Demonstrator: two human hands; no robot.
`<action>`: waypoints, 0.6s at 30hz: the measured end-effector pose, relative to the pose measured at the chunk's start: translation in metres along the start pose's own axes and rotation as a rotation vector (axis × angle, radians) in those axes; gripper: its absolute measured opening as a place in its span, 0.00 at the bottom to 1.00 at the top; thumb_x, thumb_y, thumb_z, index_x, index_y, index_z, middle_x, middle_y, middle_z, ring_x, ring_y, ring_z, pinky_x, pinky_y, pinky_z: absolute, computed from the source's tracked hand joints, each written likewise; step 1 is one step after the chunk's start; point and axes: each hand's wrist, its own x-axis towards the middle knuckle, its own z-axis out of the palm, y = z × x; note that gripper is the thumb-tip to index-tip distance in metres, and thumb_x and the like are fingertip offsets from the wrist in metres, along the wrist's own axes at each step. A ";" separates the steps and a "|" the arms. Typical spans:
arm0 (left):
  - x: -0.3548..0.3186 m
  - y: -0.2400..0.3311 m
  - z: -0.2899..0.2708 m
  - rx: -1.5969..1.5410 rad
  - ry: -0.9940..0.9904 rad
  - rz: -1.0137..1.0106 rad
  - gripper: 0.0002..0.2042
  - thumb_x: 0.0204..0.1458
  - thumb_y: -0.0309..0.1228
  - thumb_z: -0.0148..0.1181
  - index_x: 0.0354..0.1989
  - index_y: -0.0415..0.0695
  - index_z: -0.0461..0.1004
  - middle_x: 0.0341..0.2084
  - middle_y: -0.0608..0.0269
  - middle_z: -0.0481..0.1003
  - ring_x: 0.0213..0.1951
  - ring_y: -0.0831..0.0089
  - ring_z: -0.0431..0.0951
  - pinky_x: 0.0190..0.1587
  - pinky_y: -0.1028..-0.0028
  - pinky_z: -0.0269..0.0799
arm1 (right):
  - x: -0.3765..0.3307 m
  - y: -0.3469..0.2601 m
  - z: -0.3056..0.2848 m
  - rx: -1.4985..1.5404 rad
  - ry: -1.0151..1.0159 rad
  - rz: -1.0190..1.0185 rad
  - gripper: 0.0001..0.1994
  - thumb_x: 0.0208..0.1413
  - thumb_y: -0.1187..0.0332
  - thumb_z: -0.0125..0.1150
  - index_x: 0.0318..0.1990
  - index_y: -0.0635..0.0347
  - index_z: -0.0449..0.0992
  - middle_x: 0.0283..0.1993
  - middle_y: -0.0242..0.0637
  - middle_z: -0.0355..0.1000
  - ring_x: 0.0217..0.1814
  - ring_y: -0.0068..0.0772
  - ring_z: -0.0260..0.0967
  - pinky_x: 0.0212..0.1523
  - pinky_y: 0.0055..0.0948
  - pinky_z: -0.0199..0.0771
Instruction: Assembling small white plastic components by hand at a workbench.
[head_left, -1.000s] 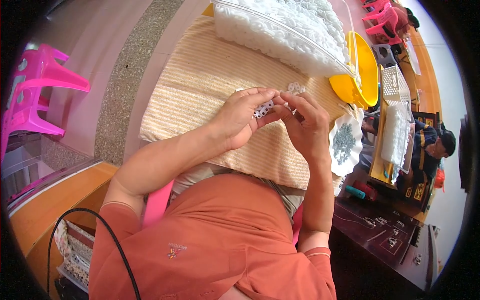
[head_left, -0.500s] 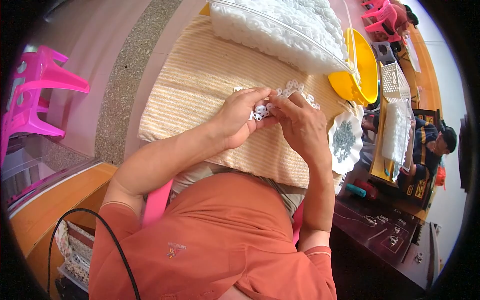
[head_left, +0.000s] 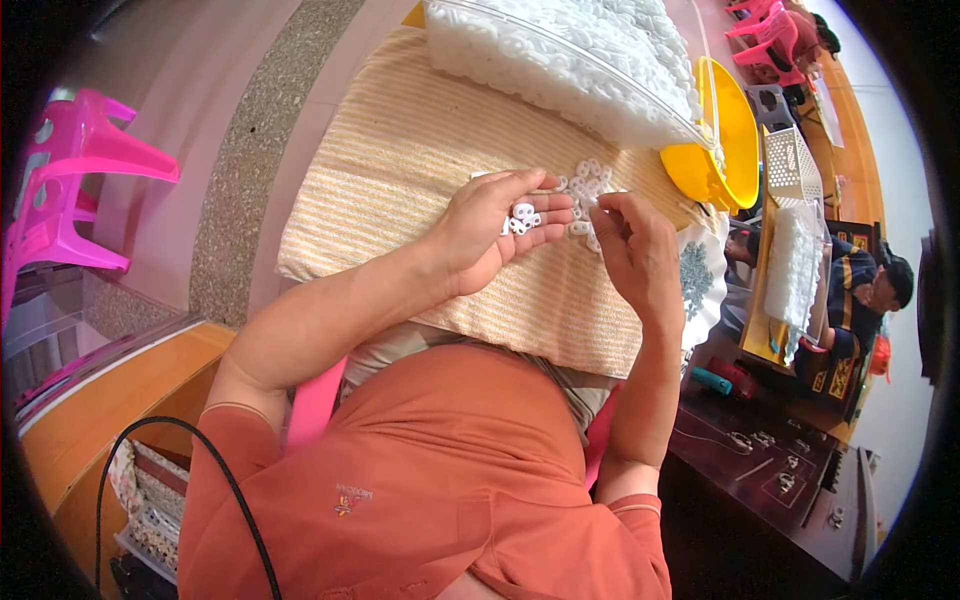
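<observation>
Palm up, my left hand [head_left: 482, 238] cradles several small white two-holed plastic pieces [head_left: 522, 217], its fingers stretched toward the right. A loose cluster of similar white pieces [head_left: 588, 178] lies on the striped yellow cloth [head_left: 370, 160], just beyond my left fingertips. My right hand [head_left: 645, 255] is at the right edge of that cluster, thumb and fingers drawn together. Whatever its fingertips may pinch is too small to make out. The two hands are apart.
A clear bin [head_left: 520, 78] heaped with white pieces stands at the far side, a yellow basin [head_left: 738, 130] to its right. A white wavy-edged dish [head_left: 716, 305] of small grey parts sits right of my right forearm. A co-worker [head_left: 865, 285] is farther right; pink stools [head_left: 95, 185] stand left.
My right hand has moved right, away from my left hand, to the cluster on the cloth. My left palm, with its white pieces, now shows uncovered.
</observation>
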 end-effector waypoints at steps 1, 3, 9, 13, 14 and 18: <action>0.000 0.000 0.000 -0.001 -0.002 -0.001 0.16 0.63 0.35 0.49 0.50 0.33 0.66 0.44 0.45 0.74 0.47 0.61 0.76 0.52 0.66 0.75 | 0.000 0.005 0.000 -0.002 0.000 0.001 0.04 0.53 0.70 0.61 0.35 0.60 0.75 0.31 0.42 0.74 0.30 0.46 0.73 0.32 0.39 0.70; 0.000 0.001 0.001 -0.010 -0.001 -0.011 0.16 0.63 0.36 0.49 0.50 0.33 0.66 0.44 0.45 0.74 0.47 0.61 0.76 0.52 0.67 0.76 | -0.002 0.014 0.002 -0.071 -0.023 -0.008 0.05 0.53 0.70 0.62 0.35 0.60 0.76 0.32 0.42 0.74 0.31 0.45 0.73 0.32 0.39 0.70; -0.001 0.000 0.001 -0.013 -0.001 -0.013 0.16 0.63 0.37 0.48 0.49 0.35 0.67 0.43 0.49 0.74 0.47 0.64 0.76 0.53 0.66 0.75 | -0.003 -0.006 0.008 0.003 0.047 -0.029 0.07 0.51 0.71 0.63 0.39 0.56 0.79 0.34 0.39 0.73 0.30 0.42 0.74 0.32 0.36 0.72; -0.002 -0.005 0.000 0.004 -0.033 0.022 0.17 0.63 0.40 0.47 0.49 0.39 0.68 0.41 0.55 0.74 0.45 0.69 0.75 0.50 0.70 0.74 | -0.003 -0.032 0.016 0.090 -0.041 -0.118 0.10 0.51 0.71 0.62 0.43 0.50 0.78 0.37 0.38 0.73 0.32 0.43 0.75 0.33 0.37 0.75; -0.003 -0.005 -0.002 0.041 -0.044 0.021 0.17 0.64 0.41 0.46 0.50 0.40 0.68 0.40 0.58 0.74 0.44 0.72 0.74 0.47 0.71 0.73 | -0.002 -0.033 0.020 0.084 -0.046 -0.156 0.10 0.51 0.71 0.62 0.42 0.53 0.79 0.36 0.38 0.73 0.31 0.40 0.74 0.32 0.34 0.74; 0.000 -0.007 -0.003 0.081 -0.047 0.013 0.17 0.64 0.42 0.45 0.50 0.42 0.69 0.39 0.63 0.74 0.40 0.77 0.74 0.43 0.74 0.70 | 0.001 -0.035 0.020 0.076 -0.104 -0.185 0.09 0.52 0.71 0.62 0.41 0.56 0.78 0.35 0.37 0.72 0.32 0.40 0.74 0.33 0.34 0.73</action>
